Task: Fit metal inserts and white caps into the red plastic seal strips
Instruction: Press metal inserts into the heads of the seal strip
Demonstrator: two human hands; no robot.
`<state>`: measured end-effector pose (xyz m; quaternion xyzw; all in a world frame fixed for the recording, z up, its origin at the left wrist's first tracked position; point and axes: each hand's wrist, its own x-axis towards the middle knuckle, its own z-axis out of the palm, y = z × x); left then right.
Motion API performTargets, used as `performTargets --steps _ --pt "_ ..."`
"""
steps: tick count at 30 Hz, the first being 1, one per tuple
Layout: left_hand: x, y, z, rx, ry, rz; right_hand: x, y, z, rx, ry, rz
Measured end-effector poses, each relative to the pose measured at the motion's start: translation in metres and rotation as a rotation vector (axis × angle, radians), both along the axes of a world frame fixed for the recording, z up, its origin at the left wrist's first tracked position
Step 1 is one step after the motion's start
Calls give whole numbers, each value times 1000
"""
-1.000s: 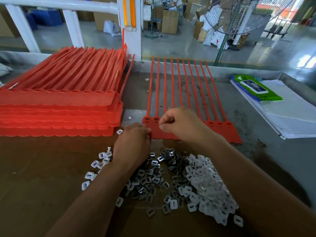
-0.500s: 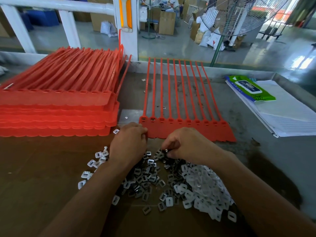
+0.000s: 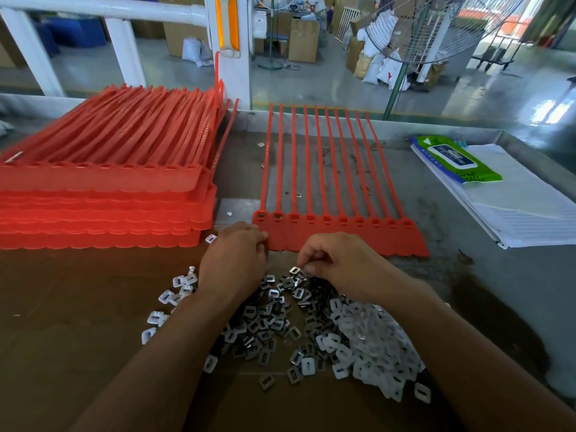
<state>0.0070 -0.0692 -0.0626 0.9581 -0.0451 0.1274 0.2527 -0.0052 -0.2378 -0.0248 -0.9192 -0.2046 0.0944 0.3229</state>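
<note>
Nearest the person, just in front of the flat red plastic sheet of joined seal strips, lies a loose heap of small square stamped metal inserts, with thin white plastic caps piled on its right. Both are probably light, slick and easily scattered, so each is best taken singly by its edges with fingertips.

The right hand is curled over the heap, its fingertips pinching one insert at the top. The left hand is also curled and holds the sheet's near left corner, likely to steady it.

The sheet looks thin and bendy, its long tails springy. The stiffer band of sockets along its near edge is the place to grip and press. The two leftmost sockets appear filled and the rest open, so the work seems barely begun.

The heap sits on brown cardboard, while the sheet lies on a scuffed grey metal table that looks hard enough to push against.

Left of the sheet stands a tall stack of identical red strip sheets. To the right are a lined white paper pad and a green wipes packet.

Beyond the sheet are a white painted railing, a large wire-guarded pedestal fan and brown cardboard cartons on a glossy workshop floor.
</note>
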Motion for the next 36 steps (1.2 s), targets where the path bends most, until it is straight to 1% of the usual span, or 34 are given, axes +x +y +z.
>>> performTargets --steps 5,14,16,20,26,30,36 --pt "0 0 0 1 6 7 -1 -4 4 40 46 7" --pt "0 0 1 -7 8 7 0 -3 10 30 -18 19" --pt "0 0 1 -14 7 1 7 -4 12 54 -37 -21" --pt "-1 -1 1 -38 -5 -2 35 -2 10 77 -119 -189" --pt "-3 0 2 -57 3 3 70 11 -1 63 -103 -307" --pt "-4 -1 3 -60 -11 4 81 19 -8 77 -88 -349" --pt "-4 -1 3 -69 -16 2 85 22 -16 64 -51 -352"
